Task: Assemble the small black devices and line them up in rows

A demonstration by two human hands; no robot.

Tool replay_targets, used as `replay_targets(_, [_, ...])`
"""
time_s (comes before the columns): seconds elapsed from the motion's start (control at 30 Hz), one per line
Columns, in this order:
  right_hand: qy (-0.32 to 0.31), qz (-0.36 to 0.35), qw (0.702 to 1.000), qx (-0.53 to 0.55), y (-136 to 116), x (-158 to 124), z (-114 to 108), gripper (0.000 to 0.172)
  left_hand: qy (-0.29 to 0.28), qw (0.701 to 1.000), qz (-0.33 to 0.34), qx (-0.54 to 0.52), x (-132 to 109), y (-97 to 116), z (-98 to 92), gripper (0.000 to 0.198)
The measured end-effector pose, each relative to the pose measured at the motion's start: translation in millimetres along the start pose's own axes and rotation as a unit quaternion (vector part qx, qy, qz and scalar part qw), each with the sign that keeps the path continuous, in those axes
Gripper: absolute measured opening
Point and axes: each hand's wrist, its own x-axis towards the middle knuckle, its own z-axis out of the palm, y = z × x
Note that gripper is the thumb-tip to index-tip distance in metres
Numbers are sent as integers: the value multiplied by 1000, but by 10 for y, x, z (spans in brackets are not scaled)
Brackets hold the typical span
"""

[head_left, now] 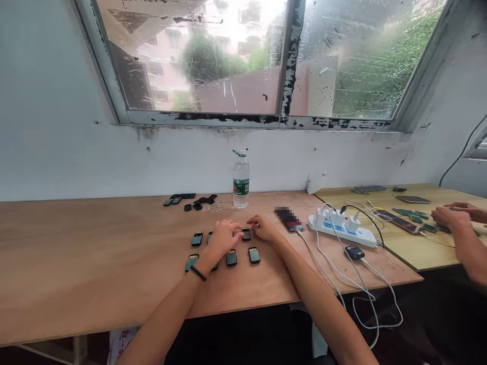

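Note:
Small black-framed devices with grey-green faces lie in two rows on the wooden table. My left hand is over the upper row and hides part of it, its thumb and index finger apart at the left edge of one small device. On that device's upper right, my right hand has its fingers bent together; what they hold, if anything, is too small to make out. Nearer me are a lower-row device and another device. A further device lies left of my left hand.
Black parts and small pale bits lie behind the rows, near a water bottle. At right are a phone, a power strip with white cables, and a black gadget. Another person's hands work at the adjoining table.

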Motion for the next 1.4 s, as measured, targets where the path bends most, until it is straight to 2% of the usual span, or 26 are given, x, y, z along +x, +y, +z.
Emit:
replay_targets(0.1, [39, -14, 999, 21, -38, -19, -53, 33, 42, 998, -25, -29, -351, -97, -271, 18])
replay_targets(0.2, [75, -59, 994, 61, -172, -19, -78, 32, 76, 994, -82, -1, -852, -252, -453, 15])
replay_targets(0.3, [75, -110, 986, 103, -433, 20, -15, 29, 96, 985, -133, 59, -1285, -373, -491, 11])
replay_targets(0.4, [27, -147, 982, 119, -813, 79, 171, 27, 92, 980, -166, 66, -1497, -418, -435, 8])
replay_targets(0.57, [-176, -163, 970, 36, -1430, 122, 612, 26, 81, 974, -199, 74, -1530, -403, -327, 12])
replay_targets(0.67, [-234, -151, 961, -6, -1588, 129, 838, 29, 74, 973, -200, 90, -1546, -428, -308, 10])
replay_targets(0.77, [-268, -164, 949, -19, -1618, 144, 987, 29, 72, 975, -201, 65, -1600, -517, -328, 6])
replay_targets(0.97, [-272, -161, 948, -17, -1633, 150, 1087, 21, 92, 977, -188, -34, -1693, -705, -374, 11])
replay_targets(1.13, [-241, -173, 955, -4, -1635, 129, 1099, 22, 99, 983, -152, -25, -1702, -739, -349, 10])
replay_targets(1.4, [-262, -159, 952, -11, -1631, 163, 1115, 25, 99, 984, -146, -18, -1695, -710, -373, 11])
